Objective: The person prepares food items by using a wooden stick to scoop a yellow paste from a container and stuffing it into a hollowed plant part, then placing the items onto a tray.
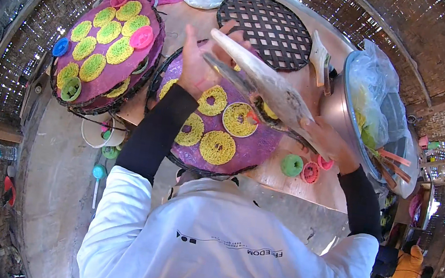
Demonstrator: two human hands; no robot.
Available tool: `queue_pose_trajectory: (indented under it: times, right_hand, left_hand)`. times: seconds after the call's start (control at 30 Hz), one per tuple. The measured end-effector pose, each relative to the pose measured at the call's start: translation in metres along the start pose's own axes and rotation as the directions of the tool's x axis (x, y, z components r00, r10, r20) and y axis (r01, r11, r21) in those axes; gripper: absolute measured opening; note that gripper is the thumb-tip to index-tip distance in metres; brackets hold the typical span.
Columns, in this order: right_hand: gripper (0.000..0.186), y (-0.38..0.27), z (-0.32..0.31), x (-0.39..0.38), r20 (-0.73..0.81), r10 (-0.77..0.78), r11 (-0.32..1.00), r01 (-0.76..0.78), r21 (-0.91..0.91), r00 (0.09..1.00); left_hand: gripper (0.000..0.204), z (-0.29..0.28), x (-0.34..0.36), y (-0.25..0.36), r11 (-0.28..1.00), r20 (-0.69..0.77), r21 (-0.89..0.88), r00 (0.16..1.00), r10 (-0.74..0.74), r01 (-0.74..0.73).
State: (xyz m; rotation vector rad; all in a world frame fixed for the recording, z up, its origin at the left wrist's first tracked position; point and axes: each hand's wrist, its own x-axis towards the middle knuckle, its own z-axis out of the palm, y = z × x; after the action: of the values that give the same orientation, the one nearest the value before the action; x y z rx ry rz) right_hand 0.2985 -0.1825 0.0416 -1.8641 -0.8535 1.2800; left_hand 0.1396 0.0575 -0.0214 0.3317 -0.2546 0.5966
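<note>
My right hand (pixel 330 141) is wrapped round the lower right end of a long wooden hand press (pixel 274 87), which slants over a round tray. Yellow stuff shows in the press's middle. My left hand (pixel 201 66) is raised beside the press's upper left end, its fingers stretched out and apart. Partly hidden below, the tray's purple cloth (pixel 257 149) bears yellow noodle rounds, several with holes in the middle. One noodle round (pixel 217 147) lies near the front; another sits in a pale-rimmed ring (pixel 240 120) with a small red piece at its edge.
Left stands a stack of purple-lined trays (pixel 95 46) with yellow-green noodle rounds and small coloured moulds. A dark woven tray (pixel 265 29) lies behind. On the right are a large metal basin (pixel 346 99) with plastic bags and some small moulds (pixel 292 165). A person in orange (pixel 409 269) is far right.
</note>
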Motion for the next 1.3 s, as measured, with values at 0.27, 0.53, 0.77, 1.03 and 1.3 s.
queue_pose_trajectory:
  times: [0.27,0.53,0.77,1.03,1.3]
  right_hand:
    - [0.042,-0.01,0.018,-0.001,0.056,-0.128,0.978,0.116,0.173,0.99]
    - [0.076,0.035,0.054,0.055,0.199,-0.5,0.551,0.487,-0.678,0.843]
    - [0.091,0.057,0.071,0.083,0.219,-0.656,0.376,0.564,-0.735,0.723]
    - [0.088,0.045,0.07,0.086,0.241,-0.611,0.418,0.566,-0.71,0.754]
    - [0.085,0.048,0.067,0.084,0.224,-0.631,0.377,0.546,-0.748,0.743]
  left_hand:
    - [0.067,0.028,-0.031,-0.03,0.254,-0.051,0.959,0.957,-0.286,0.127]
    - [0.045,0.049,-0.04,-0.014,-0.193,0.337,0.939,0.876,0.346,-0.285]
    - [0.034,0.049,-0.058,-0.003,0.373,-0.18,0.928,0.892,0.414,0.014]
    - [0.032,0.045,-0.071,0.003,0.353,-0.268,0.925,0.899,0.348,0.139]
    - [0.029,0.038,-0.069,0.004,0.409,-0.26,0.908,0.89,0.374,0.093]
